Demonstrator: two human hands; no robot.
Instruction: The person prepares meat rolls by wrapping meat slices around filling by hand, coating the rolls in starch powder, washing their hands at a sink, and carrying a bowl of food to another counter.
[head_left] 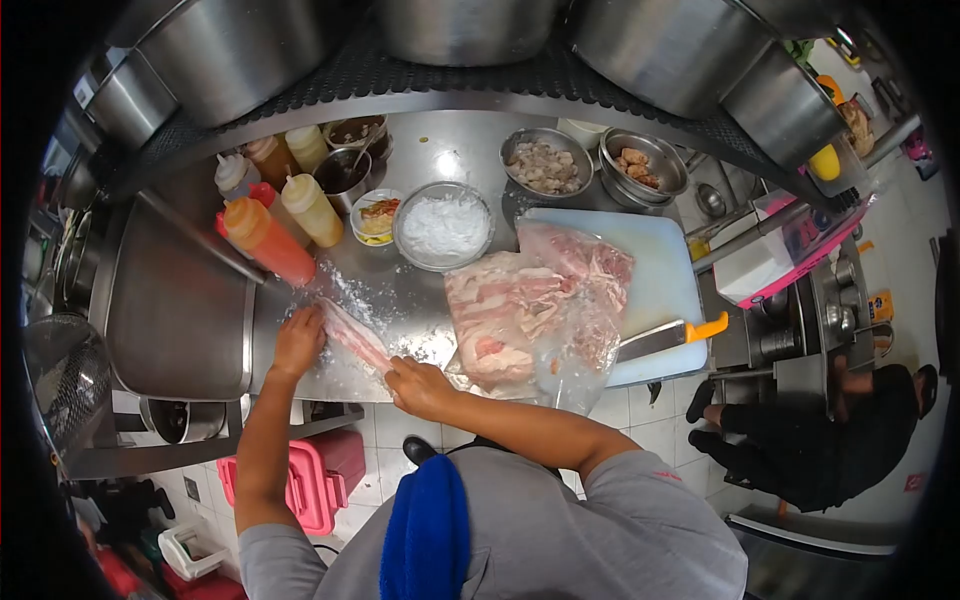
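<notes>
A long strip of raw pork belly (355, 337) lies slantwise over the steel worktop (430, 135), with white powder scattered around it. At its far left end, my left hand (299, 343) is closed on the meat. My right hand (424, 388) grips the near end, fingers curled round it. Beyond the strip stands a bowl of white powder (443, 226). To the right of my right hand, larger pieces of pork belly (505, 315) lie partly in a clear plastic bag (590, 340), which overlaps the white cutting board (660, 265).
A knife (652, 341) with an orange handle rests on the board. Several squeeze bottles (268, 240) stand at the left beside a steel basin (180, 310). Metal bowls (546, 162) sit at the back under a shelf of pots. Another person (830, 440) is at the far right.
</notes>
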